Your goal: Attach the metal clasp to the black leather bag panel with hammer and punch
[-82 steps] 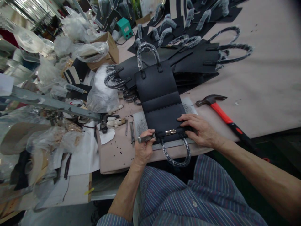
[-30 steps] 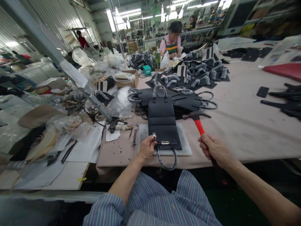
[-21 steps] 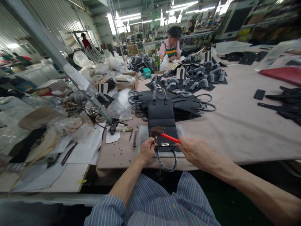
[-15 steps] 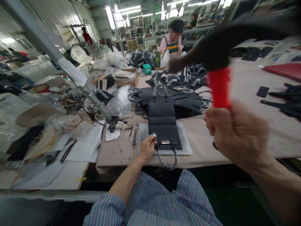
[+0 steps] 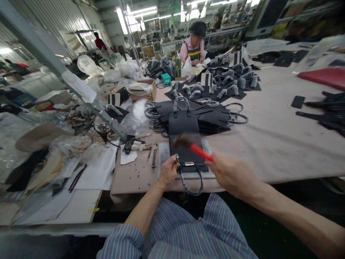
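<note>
Lower centre: short silvery metal tool (image 5: 176,158) pinched in left hand (image 5: 168,171), which could be struck if dark-headed, red-shafted hammer (image 5: 198,151), gripped by right hand (image 5: 230,175), is misaimed.

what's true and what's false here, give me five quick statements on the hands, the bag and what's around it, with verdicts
1. The right hand grips the hammer. True.
2. The left hand lies flat with nothing in it. False: the left hand grips a metal tool.
3. The bag lies partly over a pale slab. True.
4. The near handle is bare. False: the near handle has a shiny clear wrap.
5. A teal box stands beyond the bag. True.
</note>
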Motion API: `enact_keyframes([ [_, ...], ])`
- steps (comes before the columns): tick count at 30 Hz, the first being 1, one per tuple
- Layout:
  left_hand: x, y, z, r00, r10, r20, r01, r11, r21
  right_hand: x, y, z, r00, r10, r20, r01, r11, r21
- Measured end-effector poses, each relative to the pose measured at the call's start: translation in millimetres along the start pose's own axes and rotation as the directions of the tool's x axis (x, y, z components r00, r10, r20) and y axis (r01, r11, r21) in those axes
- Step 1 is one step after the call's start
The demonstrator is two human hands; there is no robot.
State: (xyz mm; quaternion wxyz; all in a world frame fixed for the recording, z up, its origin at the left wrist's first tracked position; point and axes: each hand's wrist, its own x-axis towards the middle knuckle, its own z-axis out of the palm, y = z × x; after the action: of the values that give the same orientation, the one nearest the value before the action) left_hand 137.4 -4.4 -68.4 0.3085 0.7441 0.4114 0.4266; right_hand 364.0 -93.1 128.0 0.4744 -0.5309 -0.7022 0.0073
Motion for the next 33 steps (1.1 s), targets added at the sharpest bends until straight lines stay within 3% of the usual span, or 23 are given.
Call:
enact_keyframes([
  [1,0,0,-0.5,1.000,-0.004,0.002,0.004,1.000,0.005,-8,10,2,0.985,-0.001,0.175,0.013,0.998,-0.066],
  [2,0,0,-0.7,1.000,-0.003,0.001,0.003,1.000,0.008,-16,22,3,0.940,0.044,0.338,0.005,0.990,-0.142],
  [4,0,-2,-0.9,1.000,0.008,-0.004,-0.008,1.000,0.004,-31,51,1,0.805,0.218,0.552,-0.057,0.954,-0.293],
  [8,0,-4,-0.9,1.000,0.018,-0.008,-0.018,1.000,-0.001,-59,118,-4,0.646,0.555,0.523,-0.411,0.831,-0.375],
  [11,0,-4,-1.2,1.000,0.009,0.003,-0.009,1.000,0.011,-79,166,-3,0.449,0.789,0.420,-0.619,0.613,-0.490],
  [12,0,-3,-1.5,1.000,0.009,0.007,-0.009,1.000,0.012,-84,179,-2,0.425,0.827,0.368,-0.626,0.562,-0.541],
  [13,0,-3,-1.8,1.000,0.010,0.012,-0.011,1.000,0.012,-87,189,0,0.448,0.835,0.319,-0.598,0.545,-0.588],
  [15,0,-2,-3.1,1.000,0.014,0.024,-0.014,1.000,0.006,-90,199,6,0.609,0.752,0.253,-0.472,0.599,-0.647],
  [17,2,0,-5.4,0.999,0.010,0.042,-0.010,1.000,0.006,-89,193,19,0.804,0.536,0.258,-0.292,0.733,-0.614],
  [18,3,0,-6.9,0.999,0.006,0.052,-0.006,1.000,0.010,-87,186,28,0.868,0.403,0.291,-0.192,0.813,-0.550],
  [19,5,1,-8.4,0.998,0.000,0.063,-0.001,1.000,0.017,-84,177,40,0.899,0.281,0.335,-0.108,0.885,-0.454],
  [22,9,2,-12.4,0.994,-0.001,0.106,-0.002,0.999,0.032,-81,149,78,0.866,0.059,0.496,0.040,0.982,-0.186],
  [25,8,1,-12.8,0.994,0.008,0.110,-0.012,0.999,0.035,-85,135,104,0.832,0.054,0.552,0.037,0.987,-0.154],
  [30,2,5,-11.9,1.000,-0.015,-0.009,0.015,1.000,0.006,-93,141,111,0.840,0.070,0.538,0.003,0.991,-0.134],
  [33,11,11,-15.3,0.994,0.010,0.109,-0.010,1.000,0.000,-92,145,109,0.838,0.059,0.543,0.003,0.994,-0.113],
])
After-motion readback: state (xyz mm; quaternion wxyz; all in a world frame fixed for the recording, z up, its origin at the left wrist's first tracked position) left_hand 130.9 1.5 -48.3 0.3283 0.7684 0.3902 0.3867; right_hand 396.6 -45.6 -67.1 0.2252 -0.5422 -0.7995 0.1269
